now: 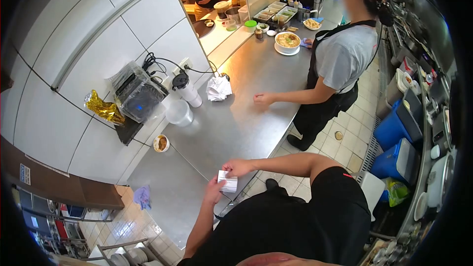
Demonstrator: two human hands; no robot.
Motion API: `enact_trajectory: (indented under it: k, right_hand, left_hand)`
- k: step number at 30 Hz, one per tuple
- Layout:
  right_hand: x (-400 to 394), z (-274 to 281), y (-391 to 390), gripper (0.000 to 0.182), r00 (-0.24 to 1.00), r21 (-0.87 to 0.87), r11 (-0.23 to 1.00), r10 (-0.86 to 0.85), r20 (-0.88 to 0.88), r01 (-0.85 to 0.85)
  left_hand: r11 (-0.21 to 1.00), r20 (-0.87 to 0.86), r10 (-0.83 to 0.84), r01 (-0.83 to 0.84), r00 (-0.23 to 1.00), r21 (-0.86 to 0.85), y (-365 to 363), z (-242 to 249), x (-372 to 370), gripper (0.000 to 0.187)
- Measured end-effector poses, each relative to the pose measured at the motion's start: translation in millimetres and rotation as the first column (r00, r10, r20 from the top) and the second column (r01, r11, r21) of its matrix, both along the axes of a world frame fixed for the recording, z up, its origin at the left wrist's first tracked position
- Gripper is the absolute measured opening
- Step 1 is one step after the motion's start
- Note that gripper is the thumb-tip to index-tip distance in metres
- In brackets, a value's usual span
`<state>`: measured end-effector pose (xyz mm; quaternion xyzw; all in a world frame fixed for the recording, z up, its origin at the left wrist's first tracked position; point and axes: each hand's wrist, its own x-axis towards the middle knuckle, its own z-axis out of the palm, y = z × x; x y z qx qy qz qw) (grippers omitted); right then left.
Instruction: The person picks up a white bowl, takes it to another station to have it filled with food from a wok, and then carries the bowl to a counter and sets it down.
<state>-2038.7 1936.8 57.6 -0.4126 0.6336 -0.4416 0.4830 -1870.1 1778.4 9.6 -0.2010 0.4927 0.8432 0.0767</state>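
My left hand point(213, 190) is closed on the left edge of a small white paper slip point(228, 183) with faint printed lines. My right hand point(239, 167) pinches the slip's upper edge between its fingers. Both hands are close together over the near edge of the steel counter point(197, 145). Farther left on the counter stands a small cup with brown contents point(161, 143). Behind it are a translucent plastic tub point(180, 114), a white tumbler with a black lid point(187, 90) and a heap of crumpled white paper point(219, 88).
A co-worker in a black apron point(340, 59) stands at the counter's right side, one hand near a bowl of soup point(287, 41) on a plate. A plastic-wrapped device point(135, 96) is on the wall. A purple cloth point(142, 197) hangs at the counter's left edge. Blue bins point(391, 160) stand right.
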Motion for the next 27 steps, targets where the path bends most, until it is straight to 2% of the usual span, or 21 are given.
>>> enact_trajectory:
  k: [1,4,7,9,11,12,15,18,20,23,27]
  right_hand:
    - [-2,-4,4,0.020,0.999,-0.003,1.000,0.019,-0.029,-0.019]
    - [-6,-22,12,0.019,0.945,0.065,0.998,0.011,-0.326,0.011]
    - [12,-62,3,0.019,0.904,-0.067,0.988,-0.152,-0.398,0.137]
    - [20,-80,-11,0.020,0.969,-0.076,0.969,-0.240,-0.063,0.235]
    - [22,-70,-17,0.018,0.922,-0.107,0.938,-0.296,0.249,0.330]
    - [18,-58,-18,0.019,0.917,-0.064,0.946,-0.288,0.277,0.316]
    - [15,-30,-19,0.021,0.910,0.038,0.968,-0.246,0.334,0.248]
    - [21,4,-19,0.026,0.937,0.096,0.985,-0.166,0.306,0.143]
    - [22,18,-23,0.031,0.957,0.154,0.985,-0.121,0.264,0.082]
    - [24,-7,-27,0.033,0.892,0.165,0.985,-0.125,0.435,0.058]
    - [40,-23,-18,0.031,0.705,0.093,0.996,-0.076,0.705,0.014]
  left_hand:
    - [0.992,0.064,-0.076,0.082,0.995,-0.097,5,0,-4,0.033]
    - [0.938,0.346,-0.202,0.283,0.916,-0.201,9,3,0,0.024]
    - [0.957,0.322,-0.123,0.198,0.939,-0.212,3,-16,15,0.021]
    - [0.975,0.288,-0.057,0.115,0.956,-0.189,-1,-17,23,0.020]
    - [0.986,0.230,0.093,-0.057,0.969,-0.156,-11,-15,31,0.019]
    - [0.981,0.205,0.165,-0.139,0.965,-0.136,-18,-15,35,0.019]
    - [0.952,0.160,0.225,-0.182,0.961,-0.247,-37,5,31,0.019]
    - [0.972,0.056,0.169,-0.157,0.984,-0.177,-36,36,27,0.018]
    - [0.987,0.071,0.158,-0.156,0.985,-0.032,-39,40,31,0.019]
    - [0.976,0.063,0.149,-0.157,0.987,0.151,-43,21,42,0.020]
    - [0.943,0.092,0.131,-0.153,0.987,0.296,-32,6,58,0.019]
